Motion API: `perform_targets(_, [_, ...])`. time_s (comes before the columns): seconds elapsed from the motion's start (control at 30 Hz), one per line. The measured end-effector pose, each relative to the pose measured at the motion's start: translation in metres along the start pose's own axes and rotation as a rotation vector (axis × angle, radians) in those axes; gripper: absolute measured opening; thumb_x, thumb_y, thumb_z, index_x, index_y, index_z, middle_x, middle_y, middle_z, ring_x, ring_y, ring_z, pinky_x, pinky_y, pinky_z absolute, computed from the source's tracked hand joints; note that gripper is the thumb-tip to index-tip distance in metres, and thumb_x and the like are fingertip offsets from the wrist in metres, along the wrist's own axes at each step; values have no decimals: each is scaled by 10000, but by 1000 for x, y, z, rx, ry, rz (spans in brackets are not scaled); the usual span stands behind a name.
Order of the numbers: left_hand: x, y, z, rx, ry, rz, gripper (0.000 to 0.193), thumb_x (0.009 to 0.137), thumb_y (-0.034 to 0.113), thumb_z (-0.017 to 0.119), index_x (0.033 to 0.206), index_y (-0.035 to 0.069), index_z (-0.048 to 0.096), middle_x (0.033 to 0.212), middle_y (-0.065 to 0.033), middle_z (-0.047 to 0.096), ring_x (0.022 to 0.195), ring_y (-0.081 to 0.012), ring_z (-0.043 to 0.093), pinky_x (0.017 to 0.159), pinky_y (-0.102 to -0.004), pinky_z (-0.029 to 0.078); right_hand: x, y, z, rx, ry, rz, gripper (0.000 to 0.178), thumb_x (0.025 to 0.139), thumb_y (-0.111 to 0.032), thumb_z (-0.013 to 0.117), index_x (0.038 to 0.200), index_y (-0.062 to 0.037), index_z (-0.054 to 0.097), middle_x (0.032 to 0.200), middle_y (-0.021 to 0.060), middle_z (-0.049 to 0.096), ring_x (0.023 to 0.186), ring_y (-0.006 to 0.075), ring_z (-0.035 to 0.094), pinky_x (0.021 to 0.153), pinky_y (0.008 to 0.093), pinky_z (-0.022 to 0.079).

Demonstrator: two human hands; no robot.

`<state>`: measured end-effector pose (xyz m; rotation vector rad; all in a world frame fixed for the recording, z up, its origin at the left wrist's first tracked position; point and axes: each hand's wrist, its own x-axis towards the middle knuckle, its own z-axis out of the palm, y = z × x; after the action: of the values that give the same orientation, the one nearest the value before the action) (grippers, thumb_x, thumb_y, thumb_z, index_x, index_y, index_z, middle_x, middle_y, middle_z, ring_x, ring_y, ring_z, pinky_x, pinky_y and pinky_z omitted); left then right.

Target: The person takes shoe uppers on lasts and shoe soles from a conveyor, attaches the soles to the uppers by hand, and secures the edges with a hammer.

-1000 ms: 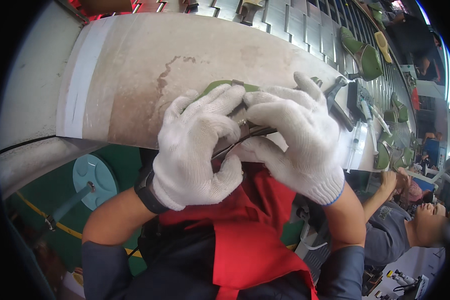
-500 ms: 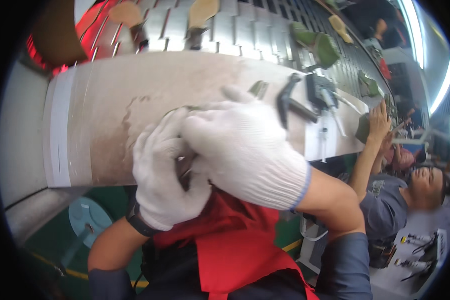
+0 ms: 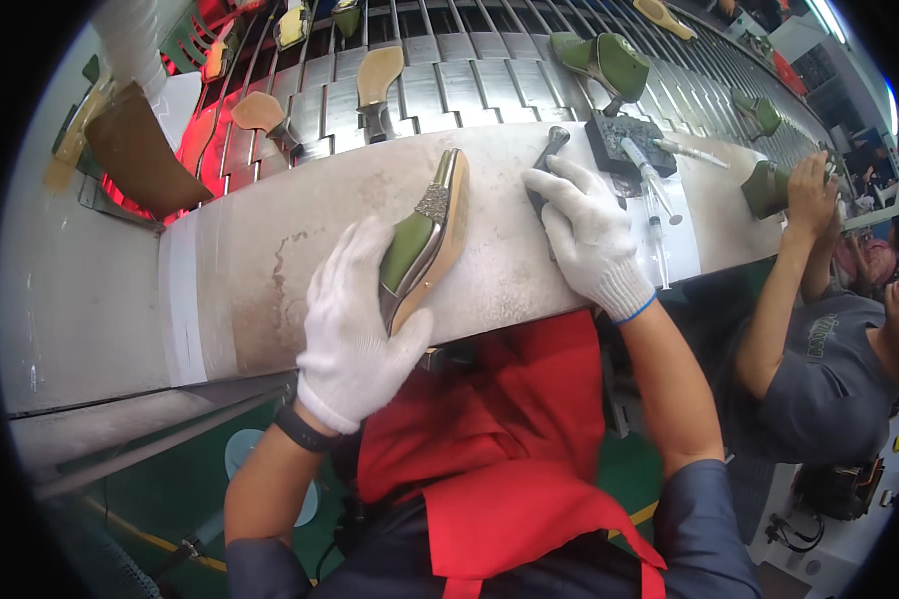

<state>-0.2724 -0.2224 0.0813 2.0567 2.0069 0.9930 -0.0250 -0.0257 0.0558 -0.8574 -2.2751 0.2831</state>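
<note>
A green high-heeled shoe (image 3: pixel 404 255) lies tilted on the bench, its tan sole facing right and its glittery heel pointing away from me. My left hand (image 3: pixel 355 324), in a white knitted glove, is closed around the toe end, with the thumb by the sole edge. To the right, my right hand (image 3: pixel 586 232), gloved the same way, has its fingers curled over a black hammer (image 3: pixel 549 150). The hammer lies on the bench, and most of its handle is hidden under the glove.
Beyond the bench (image 3: pixel 320 210) runs a slatted metal conveyor (image 3: pixel 449 85) bearing several shoes. A dark block (image 3: pixel 614 140) and several syringes (image 3: pixel 649 175) lie right of the hammer. At the right, a co-worker's hand (image 3: pixel 812 195) is at another green shoe (image 3: pixel 766 190).
My hands were together over the bench, mostly hiding what they held. They have parted: the left keeps the shoe, now in plain view, and the right has moved right onto the hammer.
</note>
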Motion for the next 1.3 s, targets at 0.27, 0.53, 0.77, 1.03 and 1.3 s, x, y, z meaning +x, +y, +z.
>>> perform_targets(0.27, [45,-4,4,-101,-249,-73,981,831,114,833,1676,-40,358,1537,-304,575,1445,-446,567,1229,-489,425,5,-15,-4,-138,-224,233,548,881,59,667,1405,-101,692,1146,209,692,1040,434,683,941,467,574])
perform_targets(0.53, [43,3,-4,-213,-194,-112,858,833,-4,807,1620,-62,470,1472,-279,655,1348,-350,684,1148,-427,522,-16,-87,-4,1054,12,520,234,1033,-42,729,1257,25,738,1189,144,780,1095,235,768,976,355,603])
perform_targets(0.77, [40,-1,-4,-79,-162,51,803,806,-52,825,1560,-79,548,1504,-310,640,1393,-398,661,1156,-435,523,-29,-109,27,1373,162,821,237,1054,-8,663,1274,62,717,1236,156,773,1092,208,769,984,352,606])
perform_targets(1.03, [44,-4,-3,-78,-143,124,785,757,-9,839,1491,-100,578,1367,-378,662,1253,-543,675,1118,-591,524,-19,-104,9,1231,-35,563,375,1049,-117,670,1348,82,562,1360,308,703,1294,339,698,1145,466,538])
perform_targets(1.3, [49,-14,-4,-200,-93,157,770,673,-17,859,1402,-99,626,1337,-385,651,1183,-555,691,1047,-623,551,27,-84,-9,1069,-208,362,355,920,51,800,1266,34,722,1228,197,775,1140,247,782,991,360,624])
